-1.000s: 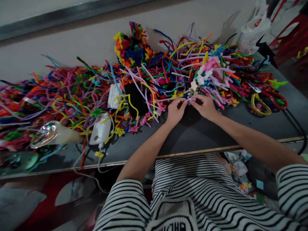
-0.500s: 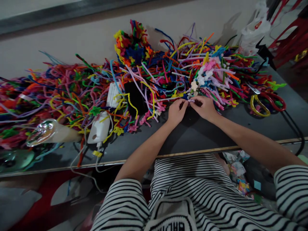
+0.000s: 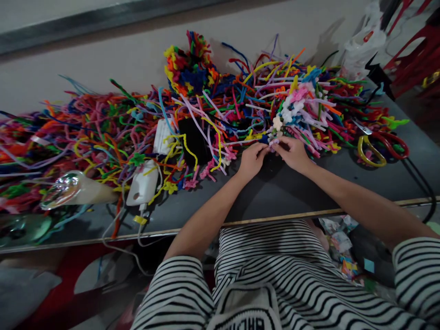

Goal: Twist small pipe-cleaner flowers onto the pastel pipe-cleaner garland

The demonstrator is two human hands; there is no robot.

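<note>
Both hands meet near the middle of the dark table [image 3: 275, 192], pinching a small light-purple pipe cleaner piece [image 3: 272, 145] between them. My left hand [image 3: 252, 159] holds its left side with thumb and forefinger; my right hand [image 3: 292, 153] pinches its right side. Fingers hide most of the piece, so its full shape cannot be made out. Just beyond the fingertips lies a cluster of pipe cleaner flowers [image 3: 290, 110] in white, pink and blue, with lilac and pink stems spreading to the right.
A long heap of coloured pipe cleaners [image 3: 92, 119] lines the wall. Scissors [image 3: 374, 149] with yellow and red handles lie right. A black phone-like slab [image 3: 192, 142], a white charger [image 3: 142, 183] with a cable, and a beige roll in clear wrap [image 3: 82, 190] lie left.
The fingers have shifted slightly around the purple piece, and more of it shows beside my right fingertips. Both hands stay in almost the same place.
</note>
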